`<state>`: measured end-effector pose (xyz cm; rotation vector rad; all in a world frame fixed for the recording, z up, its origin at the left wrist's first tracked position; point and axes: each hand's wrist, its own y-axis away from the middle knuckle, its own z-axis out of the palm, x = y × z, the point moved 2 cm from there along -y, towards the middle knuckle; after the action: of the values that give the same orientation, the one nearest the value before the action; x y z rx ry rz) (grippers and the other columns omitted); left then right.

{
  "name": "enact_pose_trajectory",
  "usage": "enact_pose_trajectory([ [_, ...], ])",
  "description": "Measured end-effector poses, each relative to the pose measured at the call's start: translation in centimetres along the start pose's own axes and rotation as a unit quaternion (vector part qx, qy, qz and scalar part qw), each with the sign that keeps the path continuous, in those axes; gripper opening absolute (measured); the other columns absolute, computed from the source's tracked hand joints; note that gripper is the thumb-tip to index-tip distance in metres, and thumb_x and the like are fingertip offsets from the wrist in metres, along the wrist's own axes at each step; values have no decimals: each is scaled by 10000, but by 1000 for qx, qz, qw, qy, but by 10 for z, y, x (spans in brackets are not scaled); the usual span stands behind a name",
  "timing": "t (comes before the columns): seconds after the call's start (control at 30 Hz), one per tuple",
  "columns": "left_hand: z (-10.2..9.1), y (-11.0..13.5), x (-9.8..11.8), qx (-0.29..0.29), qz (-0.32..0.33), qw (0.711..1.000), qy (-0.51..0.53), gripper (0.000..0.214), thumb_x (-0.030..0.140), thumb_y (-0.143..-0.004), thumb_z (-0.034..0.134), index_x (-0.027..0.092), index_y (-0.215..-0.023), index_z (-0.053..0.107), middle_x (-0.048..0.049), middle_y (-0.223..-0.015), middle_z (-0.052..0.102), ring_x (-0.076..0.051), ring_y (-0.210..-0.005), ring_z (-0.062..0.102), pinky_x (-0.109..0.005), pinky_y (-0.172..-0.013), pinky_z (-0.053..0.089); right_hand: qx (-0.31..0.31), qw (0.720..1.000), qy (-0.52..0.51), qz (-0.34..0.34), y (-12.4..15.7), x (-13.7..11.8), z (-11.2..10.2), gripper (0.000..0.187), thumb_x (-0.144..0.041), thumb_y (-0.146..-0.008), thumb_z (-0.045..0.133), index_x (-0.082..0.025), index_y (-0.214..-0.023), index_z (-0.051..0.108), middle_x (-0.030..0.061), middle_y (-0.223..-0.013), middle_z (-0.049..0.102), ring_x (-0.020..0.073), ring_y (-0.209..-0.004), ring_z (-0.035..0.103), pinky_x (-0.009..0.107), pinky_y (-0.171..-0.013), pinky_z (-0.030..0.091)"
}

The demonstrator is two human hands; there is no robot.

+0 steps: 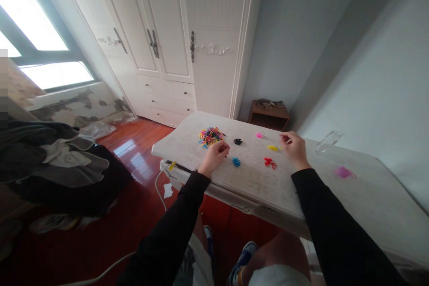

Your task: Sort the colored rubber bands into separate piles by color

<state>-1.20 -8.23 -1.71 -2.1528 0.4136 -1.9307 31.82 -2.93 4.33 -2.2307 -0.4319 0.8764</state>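
Note:
On the white table, my left hand is in front of a mixed heap of small, thin, many-coloured pieces. Its fingertips are closed together, and whatever they hold is too small to make out. My right hand hovers by a little yellow pile, thumb and forefinger drawn together in a pinch; I cannot make out anything in it. Between the hands lie single-coloured piles: black, blue, red and pink. The exact kind of these tiny pieces does not show.
A clear glass or plastic container lies toward the wall side of the table. Right of my right arm is a purple-pink bundle. A white cable hangs at the left edge. Behind stand a white wardrobe and brown nightstand.

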Motion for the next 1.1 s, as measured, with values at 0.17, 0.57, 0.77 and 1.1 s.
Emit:
enact_pose_trajectory([
  [0.17,1,-1,4,39,-13,999,17,175,338,-799,663,174,-806,602,20,-635,599,-103,-557,571,-219,-554,458,94,983,-56,145,15,37,-7,211,-321,-760,600,-188,-859,729,40,-755,679,205,-681,603,342,-694,482],
  [0.57,-104,-14,-3,182,-150,930,-283,149,298,-720,692,158,-765,717,-37,-666,688,-165,-631,615,-263,-593,421,85,985,-69,130,14,28,-1,226,-313,-721,570,-191,-843,717,56,-789,696,210,-688,606,374,-741,507],
  [0.77,-103,-7,2,97,-150,909,-377,159,281,-739,738,161,-833,785,-35,-663,703,-174,-650,622,-271,-650,439,70,985,-83,136,15,31,1,221,-314,-703,575,-192,-819,717,59,-792,694,211,-703,603,372,-744,509],
  [1.1,-107,-6,2,99,-134,903,-395,143,235,-753,700,157,-865,745,-36,-785,728,-159,-693,622,-262,-669,445,49,981,-83,167,18,37,3,211,-330,-702,589,-201,-804,721,48,-778,694,212,-694,601,371,-734,489],
])
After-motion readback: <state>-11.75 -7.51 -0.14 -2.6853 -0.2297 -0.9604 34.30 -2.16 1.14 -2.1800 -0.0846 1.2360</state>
